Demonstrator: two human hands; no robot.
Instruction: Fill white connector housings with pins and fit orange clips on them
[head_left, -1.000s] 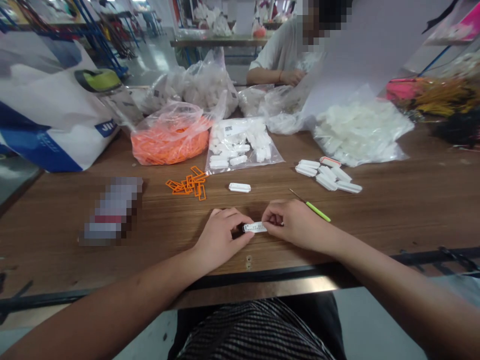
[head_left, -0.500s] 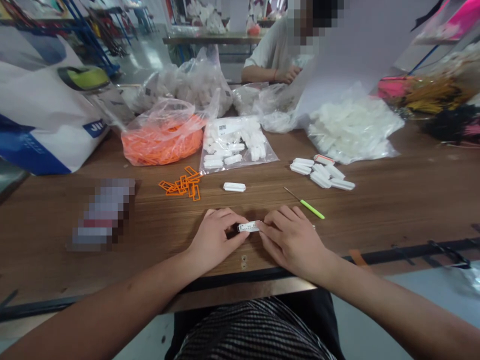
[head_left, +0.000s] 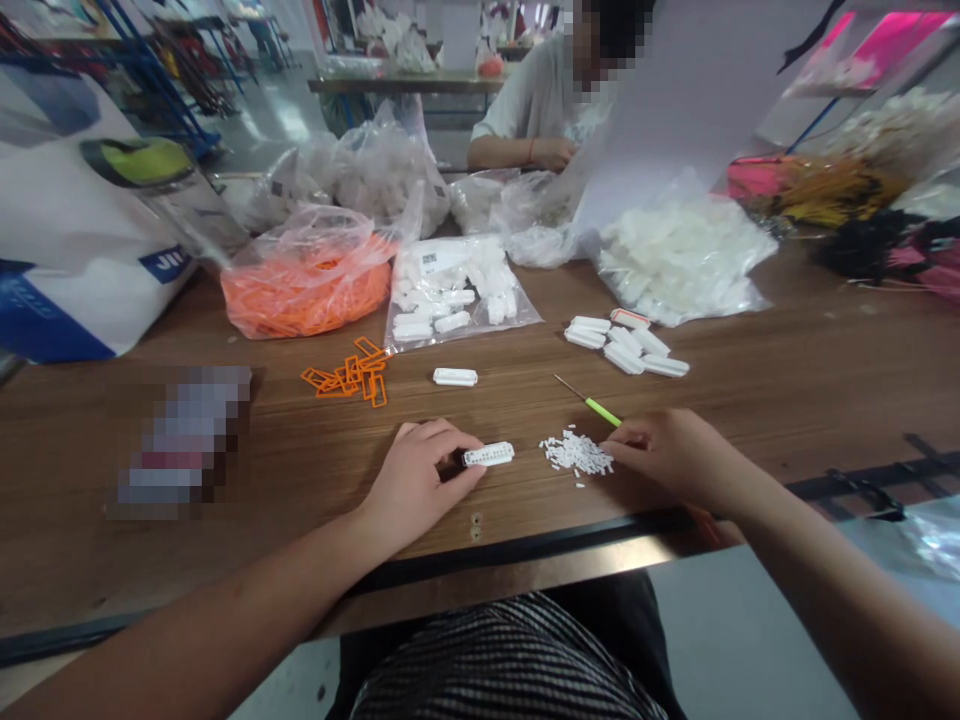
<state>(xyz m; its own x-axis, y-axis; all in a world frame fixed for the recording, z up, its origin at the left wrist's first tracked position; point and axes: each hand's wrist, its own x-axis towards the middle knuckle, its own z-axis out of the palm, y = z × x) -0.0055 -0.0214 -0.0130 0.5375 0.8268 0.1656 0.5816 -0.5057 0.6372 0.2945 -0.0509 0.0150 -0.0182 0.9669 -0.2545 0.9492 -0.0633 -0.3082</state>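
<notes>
The left hand point(head_left: 416, 480) pinches one end of a small white connector block point(head_left: 488, 455), held flat on the worktop point(head_left: 787, 390) w/ fingers curled round it. The right hand point(head_left: 671, 455) is off to the side, fingertips closed at the edge of a little heap of tiny white pins point(head_left: 576, 455) lying btwn the two hands; whether it actually has one pinched, can't tell. To do this bit well, I'd say: take one pin only, keep the block pressed still, bring the pin in square to its slot, no forcing. A green-handled pick point(head_left: 592, 402) lies just beyond the right hand, more white blocks point(head_left: 622, 345) further out, orange clips point(head_left: 349, 375) beyond the left hand. Hard to make out: the block's slots & markings, pin shape, right fingertips. Right forearm cut off at frame edge.
</notes>
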